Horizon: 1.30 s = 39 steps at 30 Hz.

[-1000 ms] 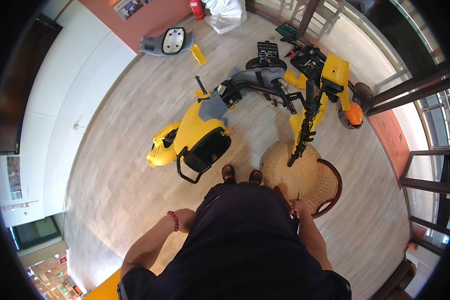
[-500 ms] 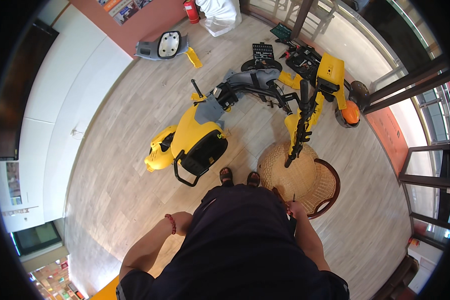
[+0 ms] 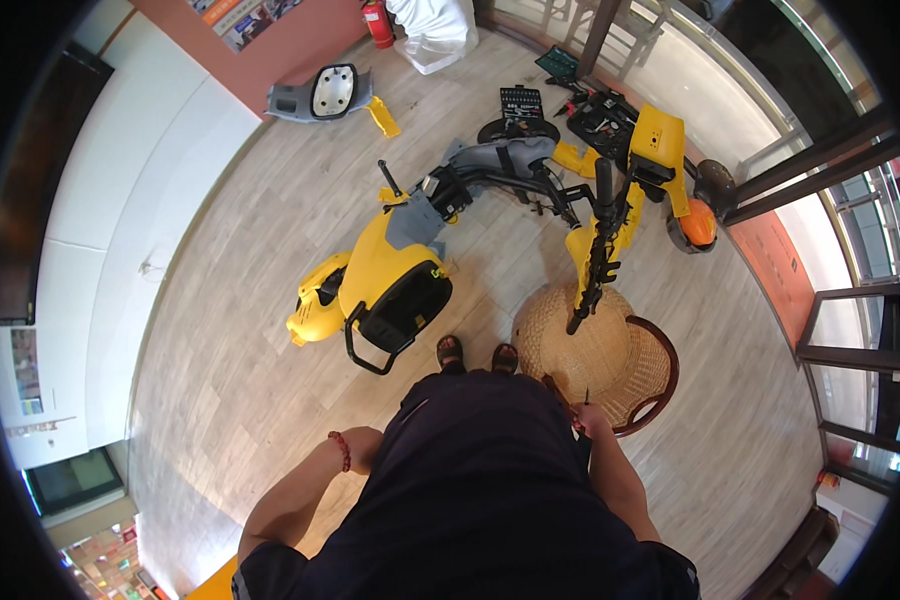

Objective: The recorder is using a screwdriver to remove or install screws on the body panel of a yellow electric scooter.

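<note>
Scooter (image 3: 390, 265) in yellow, gray and black is on the wooden floor (image 3: 250, 260), ahead of the person's feet (image 3: 450, 348). The person's right hand (image 3: 592, 418) is low by the right hip, with its fingers curled around a thin dark tool (image 3: 587, 396). Only a short bit of the tool shows, poking out of the top of that hand. The left hand (image 3: 366, 449) is by the left side of the dark shirt (image 3: 485, 480). Part of it is hidden, so I cannot tell what its fingers are doing. A red bead bracelet (image 3: 341, 452) is on the left wrist.

Just past the right hand is a round woven chair (image 3: 610, 345) with a brown rim. A long black bar (image 3: 602, 240) shows in front of part of the chair. Farther off, an open tool tray (image 3: 522, 103) and a black tool box (image 3: 602, 122) are on the floor. A yellow box (image 3: 658, 140) is near the tool box. Up by the wall are a gray panel (image 3: 292, 101), a red fire extinguisher (image 3: 378, 25) and a white bag (image 3: 438, 35).
</note>
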### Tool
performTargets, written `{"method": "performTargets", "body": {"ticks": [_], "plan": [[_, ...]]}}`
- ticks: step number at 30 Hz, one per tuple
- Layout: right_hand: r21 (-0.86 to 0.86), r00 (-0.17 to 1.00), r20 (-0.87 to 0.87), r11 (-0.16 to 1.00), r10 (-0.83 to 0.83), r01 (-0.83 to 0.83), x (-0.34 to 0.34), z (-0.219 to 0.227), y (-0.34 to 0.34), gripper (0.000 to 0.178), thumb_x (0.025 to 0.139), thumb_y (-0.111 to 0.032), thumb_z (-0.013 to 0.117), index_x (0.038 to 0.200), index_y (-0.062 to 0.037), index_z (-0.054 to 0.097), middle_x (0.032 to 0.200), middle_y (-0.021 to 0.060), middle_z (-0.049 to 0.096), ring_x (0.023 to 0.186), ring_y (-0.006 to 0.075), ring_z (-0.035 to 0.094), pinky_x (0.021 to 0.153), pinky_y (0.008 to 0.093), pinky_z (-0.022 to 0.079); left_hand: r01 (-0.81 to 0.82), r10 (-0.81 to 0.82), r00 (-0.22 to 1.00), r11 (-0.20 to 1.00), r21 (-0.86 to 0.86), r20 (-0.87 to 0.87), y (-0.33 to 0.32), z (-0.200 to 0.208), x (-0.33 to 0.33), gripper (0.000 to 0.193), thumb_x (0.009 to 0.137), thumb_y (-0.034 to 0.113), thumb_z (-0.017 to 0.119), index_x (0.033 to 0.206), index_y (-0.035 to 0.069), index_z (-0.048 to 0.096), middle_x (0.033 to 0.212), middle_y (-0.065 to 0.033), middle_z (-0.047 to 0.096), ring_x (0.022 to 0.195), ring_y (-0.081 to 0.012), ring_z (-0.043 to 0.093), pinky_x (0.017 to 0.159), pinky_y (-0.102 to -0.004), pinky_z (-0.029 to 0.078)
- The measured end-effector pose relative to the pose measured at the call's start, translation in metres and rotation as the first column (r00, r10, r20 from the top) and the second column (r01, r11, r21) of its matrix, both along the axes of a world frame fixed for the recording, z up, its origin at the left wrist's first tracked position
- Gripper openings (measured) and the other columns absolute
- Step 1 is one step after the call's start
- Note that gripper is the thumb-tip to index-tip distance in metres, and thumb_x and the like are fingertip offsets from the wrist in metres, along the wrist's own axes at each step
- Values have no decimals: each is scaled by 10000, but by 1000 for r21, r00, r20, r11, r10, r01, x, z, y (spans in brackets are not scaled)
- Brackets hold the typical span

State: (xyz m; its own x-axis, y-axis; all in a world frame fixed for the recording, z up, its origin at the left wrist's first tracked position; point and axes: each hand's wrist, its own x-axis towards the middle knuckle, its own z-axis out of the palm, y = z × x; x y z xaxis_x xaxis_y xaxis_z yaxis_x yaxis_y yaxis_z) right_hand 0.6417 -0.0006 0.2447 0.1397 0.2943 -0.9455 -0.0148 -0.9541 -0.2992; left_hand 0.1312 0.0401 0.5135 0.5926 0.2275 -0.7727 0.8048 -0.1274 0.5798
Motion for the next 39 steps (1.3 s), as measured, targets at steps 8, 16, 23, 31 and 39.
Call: {"method": "performTargets", "body": {"ticks": [8, 16, 23, 31, 39], "plan": [[-9, 1000, 7, 1000, -12, 12, -2, 7, 4, 220, 874, -81, 536, 662, -40, 494, 532, 47, 427, 425, 166, 406, 405, 319, 330, -42, 42, 999, 999, -18, -15, -4, -5, -1, 342, 714, 341, 677, 919, 68, 678, 913, -217, 660, 917, -390, 615, 771, -419, 496], [15, 1000, 1, 1000, 15, -15, 3, -4, 2, 234, 875, -96, 535, 657, -71, 455, 522, 41, 404, 408, 160, 383, 374, 316, 304, 7, -8, 1000, 1000, -26, -13, 4, 9, 6, 295, 766, 306, 626, 942, 74, 675, 924, -216, 658, 935, -390, 609, 789, -429, 492], [-23, 1000, -9, 1000, 6, -6, 5, 3, 7, 223, 879, -130, 547, 679, -64, 473, 530, 35, 412, 408, 159, 391, 374, 319, 329, 13, -15, 999, 999, -36, -42, 4, 5, 5, 279, 753, 286, 635, 913, 62, 677, 897, -219, 659, 916, -390, 613, 781, -428, 497], [-59, 998, 54, 998, 23, -20, -1, 19, 19, 203, 876, -163, 583, 732, -46, 502, 556, 51, 436, 440, 166, 422, 396, 320, 354, 5, -5, 1000, 1000, -6, -19, -1, -5, 0, 264, 748, 263, 642, 911, 58, 678, 897, -215, 662, 914, -383, 620, 781, -428, 498], [-40, 1000, 1, 999, 16, -16, 1, 9, 13, 189, 875, -131, 577, 728, -45, 494, 561, 50, 427, 441, 170, 400, 414, 327, 348, 58, -58, 995, 998, -6, -81, 7, 11, 10, 272, 759, 270, 637, 940, 72, 680, 913, -207, 663, 921, -376, 620, 788, -426, 494]]}}
